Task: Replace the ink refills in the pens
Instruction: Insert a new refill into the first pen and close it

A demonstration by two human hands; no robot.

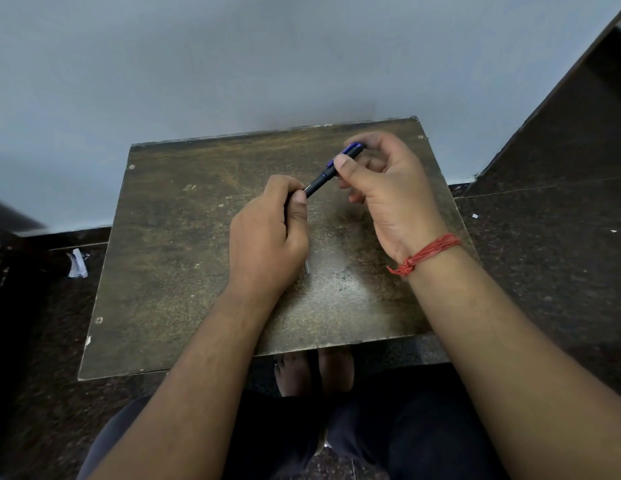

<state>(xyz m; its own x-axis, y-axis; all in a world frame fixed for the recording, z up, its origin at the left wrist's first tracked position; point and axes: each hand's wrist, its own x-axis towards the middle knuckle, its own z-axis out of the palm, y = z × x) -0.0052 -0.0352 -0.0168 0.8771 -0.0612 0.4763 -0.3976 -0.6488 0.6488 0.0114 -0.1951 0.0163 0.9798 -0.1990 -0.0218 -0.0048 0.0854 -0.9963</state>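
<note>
The pen is held in the air above the middle of the desk, between the two hands. Its long axis runs on a diagonal: the blue end with the clip points up and away toward the far right corner of the desk, and the other end goes down toward the near left, into the left hand.

The left hand is closed around the lower end of the pen, with the fingertips pressed on the barrel. The right hand pinches the upper part of the pen between thumb and fingers, near the blue end. So both grips are narrow and hold the same pen.

I judge that the step in hand is to open the pen, by twisting or pulling its two parts against each other; whether a joint is already loose I cannot tell. The next move calls for opposite turning of the two hands along this axis, then a straight pull.

Just under the left hand, a small thin grey piece lies on the desk; it is possibly a refill, mostly hidden.
</note>
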